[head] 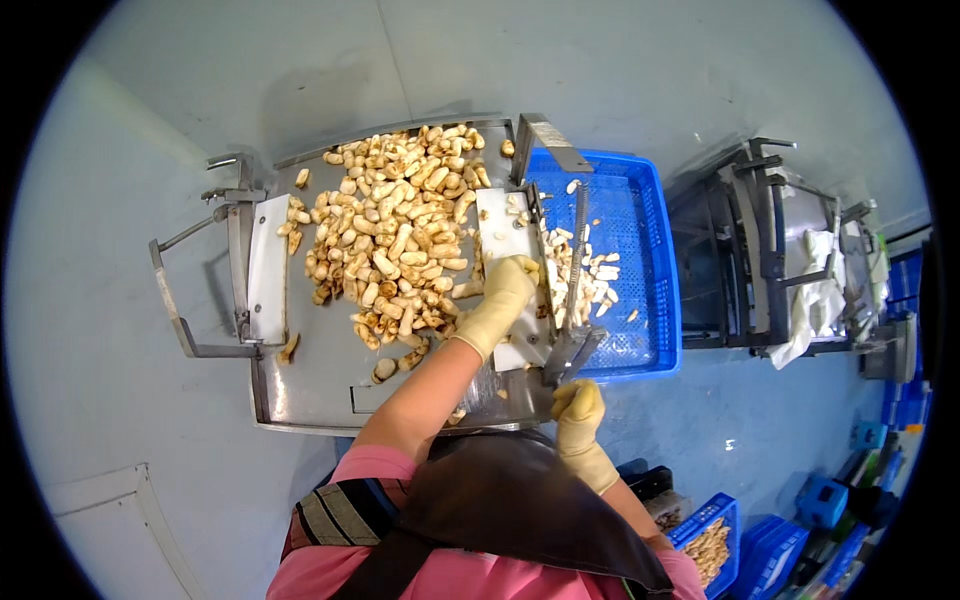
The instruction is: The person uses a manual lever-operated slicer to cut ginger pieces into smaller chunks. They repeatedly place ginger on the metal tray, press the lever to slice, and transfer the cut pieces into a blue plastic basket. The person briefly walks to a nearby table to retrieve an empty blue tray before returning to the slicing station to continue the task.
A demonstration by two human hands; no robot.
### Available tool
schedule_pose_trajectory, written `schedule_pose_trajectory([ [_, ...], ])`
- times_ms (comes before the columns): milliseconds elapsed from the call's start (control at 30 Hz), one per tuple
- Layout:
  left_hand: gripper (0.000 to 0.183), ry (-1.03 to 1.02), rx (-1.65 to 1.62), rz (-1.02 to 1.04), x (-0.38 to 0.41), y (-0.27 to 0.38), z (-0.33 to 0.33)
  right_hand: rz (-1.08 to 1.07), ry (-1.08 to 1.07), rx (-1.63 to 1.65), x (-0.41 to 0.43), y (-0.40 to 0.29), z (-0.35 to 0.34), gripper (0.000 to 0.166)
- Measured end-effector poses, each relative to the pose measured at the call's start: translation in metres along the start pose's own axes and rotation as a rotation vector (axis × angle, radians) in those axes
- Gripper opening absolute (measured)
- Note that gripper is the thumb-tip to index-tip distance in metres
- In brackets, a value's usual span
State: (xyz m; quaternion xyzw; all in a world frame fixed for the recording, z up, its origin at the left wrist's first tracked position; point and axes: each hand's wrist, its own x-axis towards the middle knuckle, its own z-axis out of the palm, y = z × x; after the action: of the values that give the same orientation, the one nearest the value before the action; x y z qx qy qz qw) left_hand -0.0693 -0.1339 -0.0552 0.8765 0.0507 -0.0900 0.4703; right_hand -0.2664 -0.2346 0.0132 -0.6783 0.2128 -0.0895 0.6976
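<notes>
My left hand point(514, 279), in a cream rubber glove, is on the white cutting board point(514, 345) of a metal lever cutter point(538, 225). Its fingers curl beside the blade edge; whether a piece is under them is hidden. Near the table's front right corner, my right hand point(581, 409), gloved alike, closes around the near end of the cutter's lever point(574, 356). To the left, a heap of pale, brown-ended mushrooms point(397, 232) covers much of the steel table point(315, 394). Beyond the blade, cut white pieces point(589, 274) lie in a blue perforated crate point(660, 247).
A second lever cutter with a white board point(268, 270) is fixed at the table's left end. A coil spring point(577, 247) runs along the near cutter. Metal stands point(772, 247) with white cloth are farther right. Another blue crate point(705, 540) with brownish pieces sits at lower right.
</notes>
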Motion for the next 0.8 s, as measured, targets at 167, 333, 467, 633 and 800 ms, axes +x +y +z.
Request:
schedule_pose_trajectory([
  [167,0.013,0.168,0.183,0.036,-0.006,-0.003,-0.012,0.123,-0.056,-0.029,0.019,-0.082,0.022,0.034],
  [333,0.013,0.147,0.056,0.022,-0.007,0.008,-0.005,-0.043,-0.037,-0.005,0.003,0.001,0.002,0.037],
  [467,0.012,0.080,0.126,-0.022,-0.006,0.005,-0.009,0.138,-0.068,-0.043,0.021,-0.082,0.020,0.034],
  [633,0.019,0.069,-0.265,-0.212,0.009,-0.022,-0.007,-0.083,-0.069,-0.035,0.011,0.012,-0.006,0.033],
  [800,0.028,-0.134,0.239,-0.066,0.021,-0.027,0.008,-0.156,-0.159,-0.153,0.013,0.032,-0.012,0.029],
])
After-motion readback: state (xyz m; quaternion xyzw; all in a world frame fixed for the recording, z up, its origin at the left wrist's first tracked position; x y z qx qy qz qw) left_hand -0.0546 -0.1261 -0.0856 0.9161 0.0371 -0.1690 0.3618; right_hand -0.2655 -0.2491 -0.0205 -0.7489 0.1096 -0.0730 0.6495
